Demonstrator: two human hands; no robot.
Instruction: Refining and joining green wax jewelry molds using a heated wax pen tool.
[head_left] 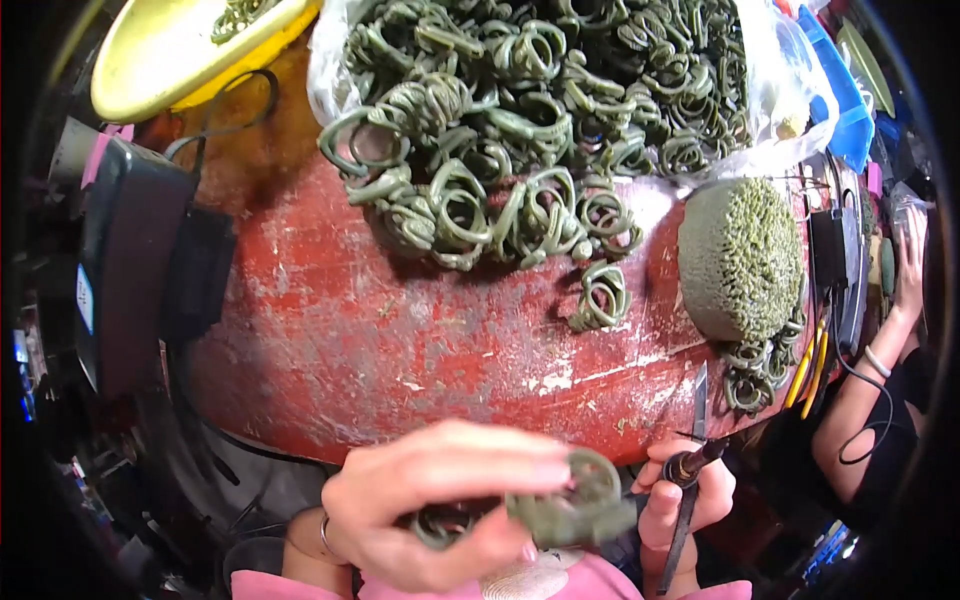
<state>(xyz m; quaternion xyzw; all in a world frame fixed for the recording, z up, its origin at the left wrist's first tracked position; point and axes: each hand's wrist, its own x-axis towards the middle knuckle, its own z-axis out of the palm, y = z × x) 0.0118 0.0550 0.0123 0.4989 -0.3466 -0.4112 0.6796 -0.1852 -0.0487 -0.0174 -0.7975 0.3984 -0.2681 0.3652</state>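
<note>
My left hand is closed around a cluster of green wax-like rings, blurred by motion, in front of my chest. Just to its right, my right hand grips a dark pen-shaped tool together with a long thin metal blade whose tip points away from me. Across the far side of the red worn table lies a large heap of similar green rings, partly on a clear plastic bag. One small ring cluster sits apart, nearer to me.
A green block with a rough, crumbly face stands at the right, several rings beside it. A dark box-shaped device stands at the left, below a yellow basin. Yellow-handled pliers lie at the right edge. Another person's hand shows far right.
</note>
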